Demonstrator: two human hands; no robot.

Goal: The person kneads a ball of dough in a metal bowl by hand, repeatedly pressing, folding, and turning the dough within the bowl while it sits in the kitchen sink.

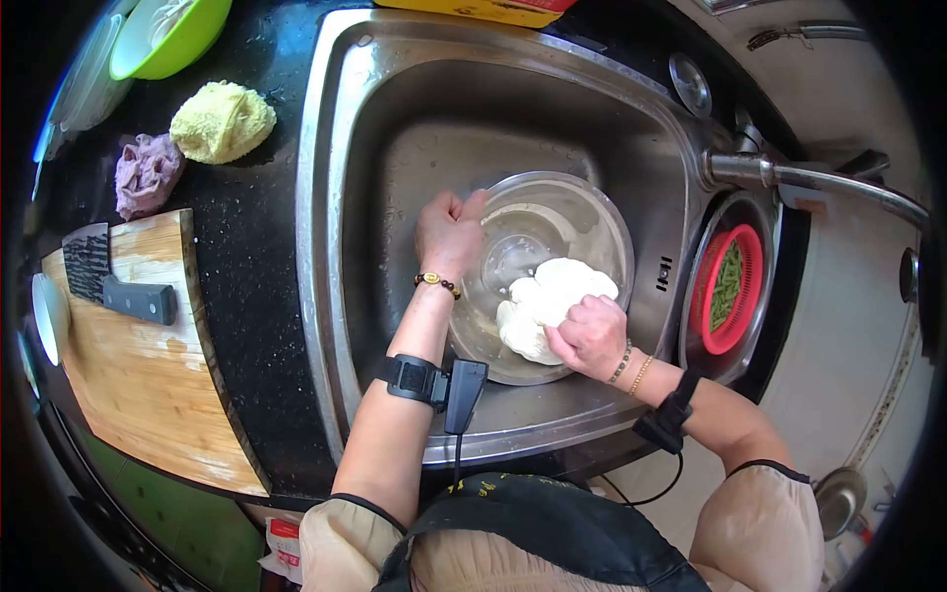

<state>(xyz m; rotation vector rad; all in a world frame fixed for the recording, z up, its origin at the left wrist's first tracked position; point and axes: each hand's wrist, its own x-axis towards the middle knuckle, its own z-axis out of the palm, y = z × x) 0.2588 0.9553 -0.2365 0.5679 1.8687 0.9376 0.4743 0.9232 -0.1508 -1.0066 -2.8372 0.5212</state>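
Note:
A round metal bowl (604,222) sits in the sink. My left hand (450,233) is closed on its left rim. Inside the bowl lies a lump of white dough (533,311), uneven in shape and toward the near right side. Fingers curled, my right hand (592,336) presses into the right part of the dough, and its fingertips are partly hidden there. Smears and small crumbs of dough show on the bowl's floor.
The steel sink (395,148) has a faucet (750,170) on its right. Beyond are a red basket (712,321) of green pieces, yellow dough (223,122), purple dough (148,176), a green bowl (187,49), and a cutting board (148,365) with a cleaver (138,299).

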